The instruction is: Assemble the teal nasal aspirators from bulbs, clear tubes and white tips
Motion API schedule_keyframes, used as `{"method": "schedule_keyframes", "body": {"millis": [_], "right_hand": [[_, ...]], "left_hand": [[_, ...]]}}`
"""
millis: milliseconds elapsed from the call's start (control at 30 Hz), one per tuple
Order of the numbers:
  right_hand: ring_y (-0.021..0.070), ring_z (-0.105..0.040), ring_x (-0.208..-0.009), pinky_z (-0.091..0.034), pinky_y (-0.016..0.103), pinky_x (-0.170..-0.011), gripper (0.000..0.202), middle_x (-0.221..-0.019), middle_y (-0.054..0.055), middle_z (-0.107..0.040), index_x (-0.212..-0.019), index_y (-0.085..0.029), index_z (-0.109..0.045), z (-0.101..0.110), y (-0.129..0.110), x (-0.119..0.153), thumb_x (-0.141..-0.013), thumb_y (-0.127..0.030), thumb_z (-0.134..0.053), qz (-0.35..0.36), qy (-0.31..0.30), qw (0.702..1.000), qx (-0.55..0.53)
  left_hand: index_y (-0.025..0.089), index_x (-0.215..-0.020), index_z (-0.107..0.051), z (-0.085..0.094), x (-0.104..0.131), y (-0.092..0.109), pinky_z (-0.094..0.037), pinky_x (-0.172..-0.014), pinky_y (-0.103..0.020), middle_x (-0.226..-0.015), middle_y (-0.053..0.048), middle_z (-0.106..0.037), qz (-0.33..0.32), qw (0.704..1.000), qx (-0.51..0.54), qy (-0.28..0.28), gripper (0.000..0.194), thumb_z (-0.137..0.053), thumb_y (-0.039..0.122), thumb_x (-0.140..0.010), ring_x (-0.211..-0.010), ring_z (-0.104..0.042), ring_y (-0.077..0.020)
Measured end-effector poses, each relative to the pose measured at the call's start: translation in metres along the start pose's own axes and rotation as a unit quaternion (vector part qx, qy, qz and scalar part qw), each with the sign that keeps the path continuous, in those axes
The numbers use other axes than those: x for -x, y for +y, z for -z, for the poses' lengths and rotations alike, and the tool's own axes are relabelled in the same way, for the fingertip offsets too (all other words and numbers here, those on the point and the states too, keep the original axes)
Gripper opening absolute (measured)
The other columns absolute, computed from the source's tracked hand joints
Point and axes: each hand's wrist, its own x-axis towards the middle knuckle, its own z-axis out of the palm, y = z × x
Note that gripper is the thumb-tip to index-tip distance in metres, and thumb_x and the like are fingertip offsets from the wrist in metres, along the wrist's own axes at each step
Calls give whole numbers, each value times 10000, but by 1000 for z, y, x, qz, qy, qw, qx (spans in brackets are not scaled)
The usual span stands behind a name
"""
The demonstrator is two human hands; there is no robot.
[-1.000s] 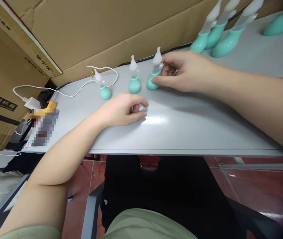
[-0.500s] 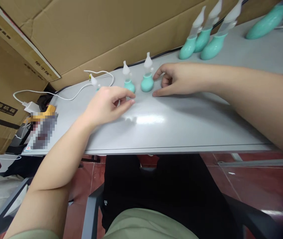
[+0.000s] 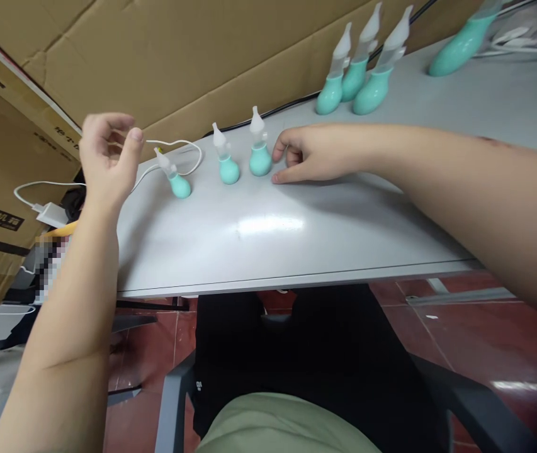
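Three bulb nasal aspirators with teal bulbs, clear necks and white tips stand in a spaced row: a left one (image 3: 180, 186), a middle one (image 3: 229, 170) and a right one (image 3: 260, 160). My right hand (image 3: 303, 154) rests on the table just beside the right one. Its fingers are curled, with a gap between thumb and forefinger, and nothing shows in them. My left hand (image 3: 107, 154) is raised at the left, apart from the left aspirator, fingers bent and thumb held away. I see nothing in it.
Farther right stand three larger aspirators (image 3: 373, 91) close together, and another teal bulb (image 3: 459, 49) beyond. Cardboard (image 3: 192, 63) lines the back of the grey table (image 3: 192, 258). A white cable (image 3: 192, 146) and a charger plug (image 3: 52, 215) are at the left.
My left hand has moved left and up, away from the middle aspirator, uncovering the left one. My right hand stays beside the right aspirator. The view has shifted slightly.
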Motion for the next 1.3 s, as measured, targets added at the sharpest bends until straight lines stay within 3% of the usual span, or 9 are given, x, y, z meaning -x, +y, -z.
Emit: {"method": "schedule_keyframes", "body": {"millis": [167,300,533,667,800,933,1067,1167,1300], "right_hand": [[162,-645,-784,-420,378,-799,233,-890,-38,-773,-1102,-232,-823,2,2,-1,-1080,-201,-1053,-2,-18,1000,1],[147,-660,-813,-398,366,-815,160,-869,-47,-783,-1080,-204,-881,2,9,-7,-1113,-206,-1037,11,-21,1000,-2],[132,-544,-718,-406,358,-790,281,-750,-74,-683,-928,-219,-802,9,-4,5,-1095,-104,-996,-3,-48,998,35],[106,-491,-677,-361,352,-759,375,-699,-93,-631,-829,-209,-769,10,-9,8,-1100,-76,-991,-1,-51,998,35],[105,-446,-642,-346,360,-733,441,-671,-95,-584,-772,-212,-759,11,-8,7,-1121,-115,-1010,-25,-58,995,71],[101,-420,-625,-305,372,-719,427,-690,-82,-616,-766,-210,-787,11,7,8,-1074,-185,-1081,-25,-83,992,94],[87,-431,-574,-286,354,-642,452,-734,-79,-666,-804,-237,-792,9,16,15,-1044,-387,-1145,56,-116,987,95],[111,-517,-583,-340,352,-617,401,-751,-64,-663,-861,-264,-802,6,-7,27,-1054,-413,-1120,96,-151,977,113],[198,-665,-679,-426,408,-650,197,-834,-18,-762,-1055,-302,-849,4,-61,43,-1057,-341,-1042,90,-115,984,101]], "left_hand": [[295,-996,-799,-19,34,-33,-504,-707,-456,-952,-73,-787,181,976,65,-104,942,-652,1222,-905,-744,-595,-199],[306,-973,-739,-23,43,-48,-569,-673,-455,-1006,-126,-831,226,956,82,-168,704,-626,999,-1022,-766,-686,-248],[301,-1184,-862,-13,41,-51,-690,-854,-453,-1214,-146,-888,192,947,129,-224,489,-757,686,-901,-1013,-791,-293],[267,-1325,-855,-19,48,-44,-674,-897,-427,-1173,-123,-874,149,948,112,-258,715,-907,828,-886,-975,-768,-266],[249,-1234,-866,-29,50,-40,-645,-874,-404,-1092,-115,-865,127,943,105,-290,884,-928,1044,-852,-939,-755,-250],[260,-1144,-862,-31,48,-34,-639,-901,-416,-1087,-113,-876,113,944,99,-295,825,-889,1047,-899,-928,-734,-243],[267,-1120,-856,-30,48,-21,-636,-913,-414,-1090,-107,-879,97,943,120,-294,742,-891,986,-937,-938,-741,-242],[268,-1107,-843,-29,49,-8,-648,-941,-422,-1082,-98,-867,82,939,116,-312,698,-879,952,-970,-971,-758,-254],[272,-1133,-829,-30,51,4,-656,-961,-422,-1116,-102,-864,48,938,99,-327,683,-789,949,-1053,-1011,-764,-261]]}}
